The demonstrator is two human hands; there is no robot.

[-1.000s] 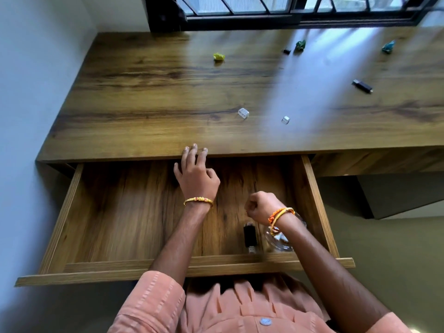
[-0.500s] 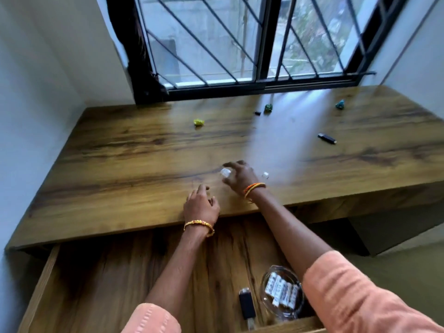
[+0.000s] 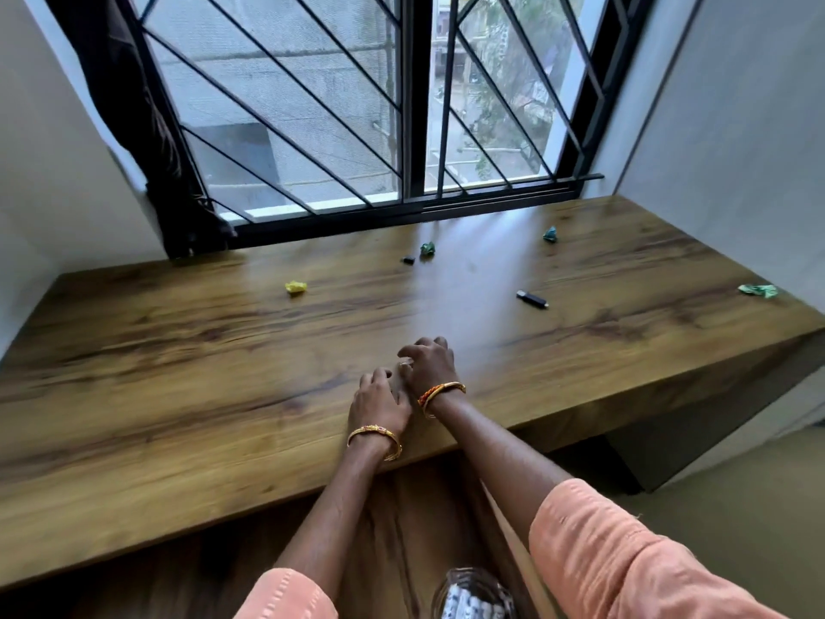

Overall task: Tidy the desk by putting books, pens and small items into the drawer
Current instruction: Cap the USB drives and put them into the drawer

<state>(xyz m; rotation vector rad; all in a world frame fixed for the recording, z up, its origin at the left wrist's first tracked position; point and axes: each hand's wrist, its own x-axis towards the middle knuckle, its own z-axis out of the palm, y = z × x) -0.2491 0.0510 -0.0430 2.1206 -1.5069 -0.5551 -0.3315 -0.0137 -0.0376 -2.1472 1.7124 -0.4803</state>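
My right hand [image 3: 429, 363] is curled on the wooden desk [image 3: 178, 373] near its front edge, thumb and fingers pinched on a small clear cube [image 3: 405, 362]. A second clear cube is hidden under that hand. My left hand [image 3: 378, 406] lies flat on the desk edge just beside it, fingers apart and holding nothing. Below the desk the open drawer [image 3: 402, 507] shows only in part, with a glass bowl [image 3: 473, 591] of small white items in it.
Further back on the desk lie a yellow paper ball [image 3: 296, 286], a small black piece [image 3: 408, 260], a green paper ball [image 3: 427, 248], a black USB stick [image 3: 532, 299], a teal paper ball [image 3: 550, 234] and a green paper scrap [image 3: 758, 290]. A barred window stands behind.
My right hand came up out of the drawer to the desk and closed over the clear cubes. My left hand shifted from the drawer onto the desk edge. The view tilted up.
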